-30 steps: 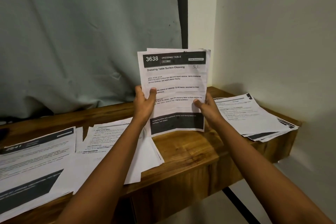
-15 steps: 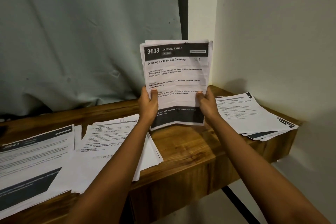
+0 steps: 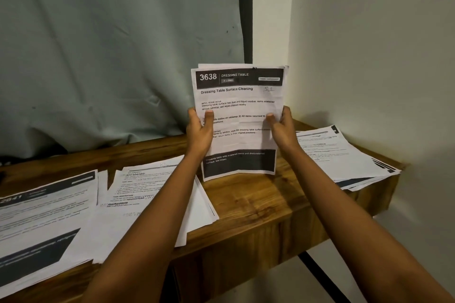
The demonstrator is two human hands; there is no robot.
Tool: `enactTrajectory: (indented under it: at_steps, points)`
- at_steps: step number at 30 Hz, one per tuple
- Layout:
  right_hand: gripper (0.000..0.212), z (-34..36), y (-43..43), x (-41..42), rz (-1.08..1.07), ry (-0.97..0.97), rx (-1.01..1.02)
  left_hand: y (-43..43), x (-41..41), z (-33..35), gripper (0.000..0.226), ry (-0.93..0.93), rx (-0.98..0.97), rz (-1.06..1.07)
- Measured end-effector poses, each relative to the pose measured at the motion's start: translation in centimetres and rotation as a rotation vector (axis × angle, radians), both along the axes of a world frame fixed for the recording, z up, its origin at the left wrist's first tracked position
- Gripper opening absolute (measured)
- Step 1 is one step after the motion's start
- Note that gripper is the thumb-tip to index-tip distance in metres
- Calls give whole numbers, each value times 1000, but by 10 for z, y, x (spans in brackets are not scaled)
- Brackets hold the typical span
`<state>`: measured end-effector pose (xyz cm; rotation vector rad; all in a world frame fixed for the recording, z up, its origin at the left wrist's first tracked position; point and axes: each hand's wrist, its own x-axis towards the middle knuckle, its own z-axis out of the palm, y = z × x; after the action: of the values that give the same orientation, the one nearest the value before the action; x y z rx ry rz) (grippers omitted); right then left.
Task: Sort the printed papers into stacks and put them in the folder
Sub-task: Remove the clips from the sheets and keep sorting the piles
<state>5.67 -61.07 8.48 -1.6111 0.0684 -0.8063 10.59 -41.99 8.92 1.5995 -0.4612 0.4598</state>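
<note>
The left grip (image 3: 200, 133) and right grip (image 3: 283, 130) pinched the uneven 3638 sheaf (image 3: 240, 98) upright, whose misaligned back sheets (image 3: 246, 65) might slip loose.

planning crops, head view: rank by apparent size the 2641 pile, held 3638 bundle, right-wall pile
1-2. 2641 pile and held 3638 bundle look alike; the pile is nearer and cut by the frame, so unranked.
3. right-wall pile, smallest.
</note>
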Motion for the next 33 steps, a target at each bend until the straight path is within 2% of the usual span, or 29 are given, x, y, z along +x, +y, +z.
enactTrajectory:
  at_steps: [4,8,15,20,26,30,33]
  points:
    - [25,6,2,6,-2,-16,37,-2,2,3,41,0,20,9]
    - [26,0,3,9,-16,3,39,-3,0,-14,40,7,48,6]
    - [21,16,-6,9,-100,-51,8,-8,-6,8,33,-23,5,37]
    - [24,-20,-7,8,-109,78,-61,-11,-14,-35,37,112,102,73]
    - [19,-6,-20,3,-197,109,-176,-20,-24,-15,32,140,185,164]
    - [24,-10,-29,3,-294,242,-384,-26,-25,-27,31,267,415,287]
    - [26,-35,-29,1,-288,391,-440,-28,-29,-50,34,388,480,304]
